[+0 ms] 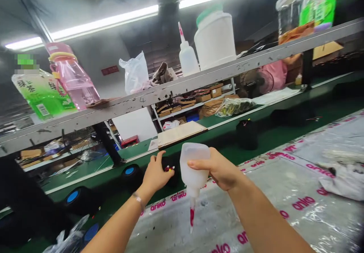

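Right hand (220, 169) of mine is wrapped around a white squeeze bottle (193, 164), held upside down so its nozzle (192, 215), stained red, points at the plastic sheet (284, 192) covering the counter (256, 141). My fingers close over the bottle's side and my thumb is hidden behind it. My left hand (155, 173) reaches forward to a black part (170, 169) on the green belt, fingers curled around its near edge and thumb raised on top; a small red and yellow spot shows on that part just beside my fingertips. The bottle hangs just right of the black part, over the sheet's near edge, where pink lettering runs along the plastic.

More black parts with blue round faces (129, 170) lie along the belt to my left. A black box (247, 133) stands farther back on the belt, and a flat board (182, 132) lies beyond it. Overhead, a grey shelf rail (199, 82) carries a pink water bottle (72, 76), a green packet (42, 93), a second squeeze bottle (187, 57) and a big white jar (215, 38).
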### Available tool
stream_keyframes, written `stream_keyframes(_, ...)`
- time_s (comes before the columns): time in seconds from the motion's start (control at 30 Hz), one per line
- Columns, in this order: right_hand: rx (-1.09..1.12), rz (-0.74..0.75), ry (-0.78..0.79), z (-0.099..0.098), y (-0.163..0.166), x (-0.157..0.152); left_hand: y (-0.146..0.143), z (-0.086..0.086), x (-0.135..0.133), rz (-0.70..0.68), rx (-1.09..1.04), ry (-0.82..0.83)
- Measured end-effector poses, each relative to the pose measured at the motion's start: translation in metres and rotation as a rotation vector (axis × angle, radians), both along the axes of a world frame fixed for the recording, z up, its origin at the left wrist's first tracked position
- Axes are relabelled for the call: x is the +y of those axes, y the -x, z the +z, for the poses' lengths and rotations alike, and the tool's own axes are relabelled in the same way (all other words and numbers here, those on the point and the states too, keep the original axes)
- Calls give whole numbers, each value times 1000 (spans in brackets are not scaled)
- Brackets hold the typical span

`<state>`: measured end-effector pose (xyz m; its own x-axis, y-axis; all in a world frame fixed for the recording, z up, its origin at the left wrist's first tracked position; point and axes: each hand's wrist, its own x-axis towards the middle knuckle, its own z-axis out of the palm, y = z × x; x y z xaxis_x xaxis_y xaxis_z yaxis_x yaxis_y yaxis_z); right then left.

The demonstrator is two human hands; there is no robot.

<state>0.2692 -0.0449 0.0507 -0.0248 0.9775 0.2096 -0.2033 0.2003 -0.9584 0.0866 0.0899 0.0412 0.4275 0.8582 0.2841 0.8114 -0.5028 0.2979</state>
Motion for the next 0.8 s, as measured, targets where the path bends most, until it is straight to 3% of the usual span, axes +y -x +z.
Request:
stream_keyframes(0.17, 33, 7, -15, 0, 0, -1, 52, -6, -69, -201, 6, 151)
stream_keyframes(0.3, 6, 29, 2, -1, 6, 1, 75, -2, -94, -267, 124, 402)
stream_keyframes(0.4, -12, 35, 15, -2, 12, 2, 69, -7, -87, -214, 117, 506)
stream_keyframes(0.47, -21, 34, 23, -2, 14, 2, 57, -19, -78, -71, 47, 511)
stream_keyframes(0.53, -26, 27, 33, -1, 15, 2, 41, -33, -73, 6, 9, 665)
stream_keyframes(0.63, -13, -9, 40, -1, 15, 2, 23, -45, -78, 10, -132, 858)
stream_keyframes(0.8, 91, -182, -25, -3, 13, 7, 30, -28, -98, -53, -240, 744)
